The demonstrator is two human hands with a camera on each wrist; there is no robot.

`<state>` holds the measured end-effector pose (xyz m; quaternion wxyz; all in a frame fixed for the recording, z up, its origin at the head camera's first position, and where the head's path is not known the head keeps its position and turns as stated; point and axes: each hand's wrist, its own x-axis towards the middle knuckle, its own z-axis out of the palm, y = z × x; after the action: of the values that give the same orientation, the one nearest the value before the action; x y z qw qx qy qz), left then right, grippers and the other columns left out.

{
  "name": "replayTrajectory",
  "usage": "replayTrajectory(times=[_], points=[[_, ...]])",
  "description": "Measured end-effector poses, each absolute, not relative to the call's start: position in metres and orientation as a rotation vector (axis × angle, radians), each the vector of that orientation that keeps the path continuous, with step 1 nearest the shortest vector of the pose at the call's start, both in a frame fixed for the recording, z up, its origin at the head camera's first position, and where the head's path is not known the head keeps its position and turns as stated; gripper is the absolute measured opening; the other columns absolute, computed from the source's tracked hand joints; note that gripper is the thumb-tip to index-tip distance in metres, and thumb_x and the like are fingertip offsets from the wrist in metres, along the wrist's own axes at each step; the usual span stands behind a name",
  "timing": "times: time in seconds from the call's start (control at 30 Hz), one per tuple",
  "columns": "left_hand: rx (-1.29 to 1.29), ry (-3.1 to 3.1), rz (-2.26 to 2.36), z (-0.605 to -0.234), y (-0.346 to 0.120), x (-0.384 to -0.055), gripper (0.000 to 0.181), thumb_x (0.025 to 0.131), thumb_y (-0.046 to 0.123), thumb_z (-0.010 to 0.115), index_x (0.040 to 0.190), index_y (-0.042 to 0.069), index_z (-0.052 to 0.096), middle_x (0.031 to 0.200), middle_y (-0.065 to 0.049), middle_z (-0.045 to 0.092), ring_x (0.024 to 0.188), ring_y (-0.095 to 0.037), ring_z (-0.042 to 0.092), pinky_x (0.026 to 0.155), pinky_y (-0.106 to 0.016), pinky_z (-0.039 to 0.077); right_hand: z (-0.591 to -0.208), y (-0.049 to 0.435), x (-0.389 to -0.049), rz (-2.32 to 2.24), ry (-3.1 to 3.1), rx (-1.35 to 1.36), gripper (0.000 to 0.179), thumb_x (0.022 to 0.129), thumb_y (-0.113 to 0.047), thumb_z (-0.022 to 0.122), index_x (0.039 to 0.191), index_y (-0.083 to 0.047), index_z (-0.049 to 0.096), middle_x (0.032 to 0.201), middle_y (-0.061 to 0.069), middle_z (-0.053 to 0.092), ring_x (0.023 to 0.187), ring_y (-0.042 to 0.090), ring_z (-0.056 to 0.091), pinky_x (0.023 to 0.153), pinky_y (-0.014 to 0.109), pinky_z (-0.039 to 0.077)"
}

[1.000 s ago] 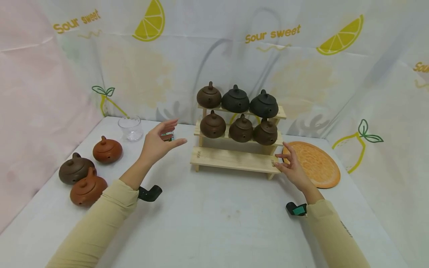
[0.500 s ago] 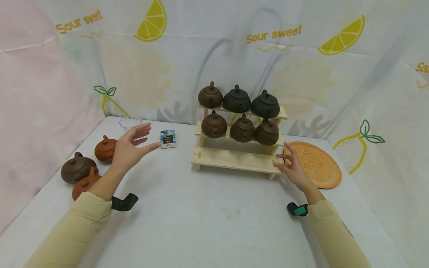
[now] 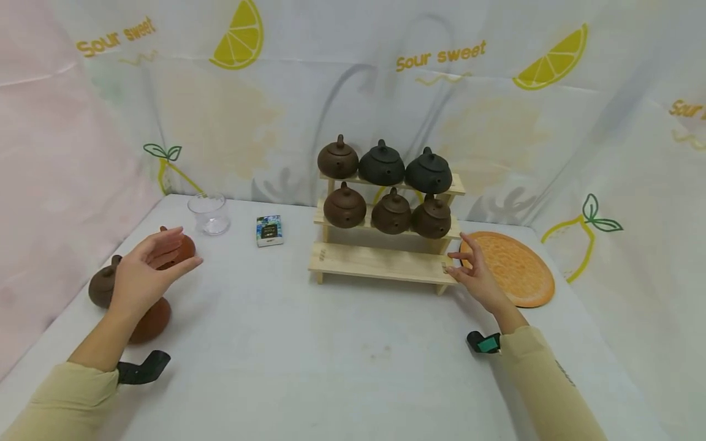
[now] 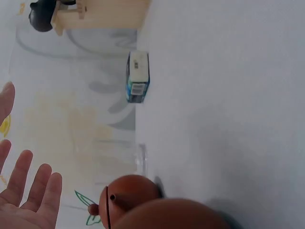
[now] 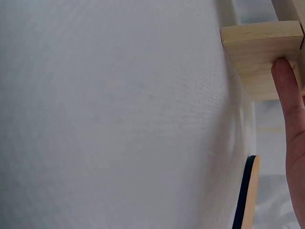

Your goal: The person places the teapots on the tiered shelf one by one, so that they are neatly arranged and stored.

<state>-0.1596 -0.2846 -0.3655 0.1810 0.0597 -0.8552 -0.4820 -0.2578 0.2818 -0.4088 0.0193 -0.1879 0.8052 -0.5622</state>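
Observation:
My left hand point(image 3: 142, 278) hovers with spread fingers over the teapots at the table's left. A dark brown teapot point(image 3: 102, 286) and a reddish clay teapot point(image 3: 151, 323) are partly hidden behind it. Another reddish teapot point(image 3: 186, 248) sits just beyond the fingers; its spout shows in the left wrist view. My right hand point(image 3: 478, 278) holds the right end of the wooden tiered stand point(image 3: 380, 262) at its lowest shelf. In the right wrist view one digit presses the board end point(image 5: 262, 40). Brown teapots point(image 3: 344, 206) and black teapots point(image 3: 382, 164) fill the upper two shelves.
A clear glass cup point(image 3: 211, 214) stands at the back left, with a small blue-and-white box point(image 3: 269, 231) to its right. Right of the stand lies a round pizza-patterned mat point(image 3: 510, 269). A printed cloth backdrop point(image 3: 298, 122) hangs behind the table.
My left hand has moved left and toward me, from beside the small box to above the teapots, uncovering the box and the cup. My right hand stays at the stand.

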Motion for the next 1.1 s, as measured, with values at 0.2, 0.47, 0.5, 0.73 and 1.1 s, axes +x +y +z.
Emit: replayTrajectory(times=[0.2,0.47,0.5,0.73,1.1], points=[[0.224,-2.439,-1.383,-0.368,-0.308,-0.129,0.058,0.079,0.024,0.076,0.132,0.02,0.052,0.11,0.023,0.052,0.094,0.016,0.048,0.071,-0.001,0.038,-0.407,0.279,-0.259,-1.744,2.493,-0.575,0.077,0.093,0.002,0.052,0.149,-0.021,0.005,0.127,0.028,0.035,0.076,0.007,0.059,0.07,0.017,0.044],[0.27,-2.507,-1.354,-0.382,-0.332,-0.106,0.057,0.08,0.026,0.075,0.133,0.021,0.053,0.109,0.031,0.047,0.094,0.018,0.041,0.071,0.0,0.033,-0.406,0.277,-0.258,-1.752,2.495,-0.556,0.077,0.093,0.003,0.052,0.149,-0.018,0.003,0.128,0.03,0.035,0.077,0.006,0.059,0.071,0.017,0.044],[0.276,-2.524,-1.322,-0.384,-0.334,-0.105,0.057,0.08,0.028,0.075,0.132,0.021,0.053,0.109,0.031,0.047,0.094,0.018,0.04,0.07,-0.001,0.032,-0.407,0.278,-0.257,-1.755,2.493,-0.555,0.077,0.093,0.003,0.052,0.149,-0.018,0.003,0.128,0.03,0.035,0.077,0.006,0.059,0.071,0.016,0.044],[0.398,-2.624,-1.201,-0.395,-0.344,-0.097,0.06,0.08,0.038,0.073,0.134,0.027,0.05,0.11,0.034,0.035,0.133,-0.028,0.03,0.099,-0.053,0.03,-0.407,0.278,-0.257,-1.744,2.5,-0.559,0.077,0.093,0.002,0.052,0.149,-0.02,0.004,0.128,0.029,0.036,0.079,0.007,0.059,0.072,0.017,0.044],[0.503,-2.713,-1.194,-0.416,-0.368,-0.09,0.056,0.081,0.041,0.071,0.131,0.029,0.051,0.121,0.009,0.043,0.088,0.009,0.038,0.065,-0.026,0.04,-0.406,0.278,-0.255,-1.744,2.495,-0.516,0.078,0.093,0.002,0.052,0.149,-0.021,0.001,0.13,0.028,0.034,0.08,0.007,0.059,0.071,0.019,0.044]])
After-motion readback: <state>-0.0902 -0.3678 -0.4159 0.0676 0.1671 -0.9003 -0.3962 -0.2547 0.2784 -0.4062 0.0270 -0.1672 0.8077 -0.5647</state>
